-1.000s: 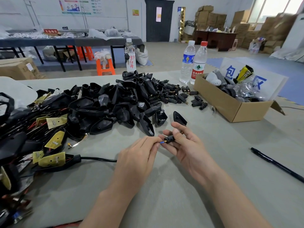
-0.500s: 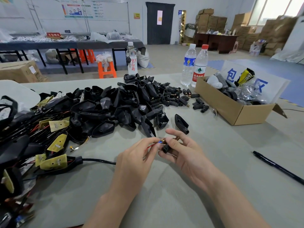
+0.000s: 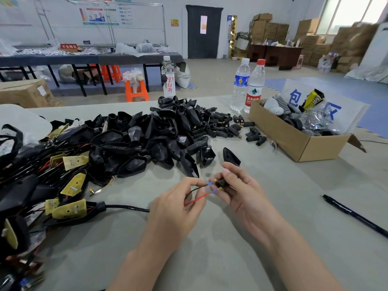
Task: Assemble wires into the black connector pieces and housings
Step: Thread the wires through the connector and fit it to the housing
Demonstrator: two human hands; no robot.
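**Hands joined at the connector above the table**

The left hand [image 3: 176,208], forearm angling up from below, pinches the red and black wires [image 3: 197,199] in curled fingers. Their blue-tipped ends meet the black connector piece [image 3: 223,182], pinched by the right hand [image 3: 241,196], near the piled housings [image 3: 147,139] on the table [image 3: 273,217].

Blue-tipped red wire [image 3: 196,200] and black wire [image 3: 193,191] meet the small black connector [image 3: 223,182].
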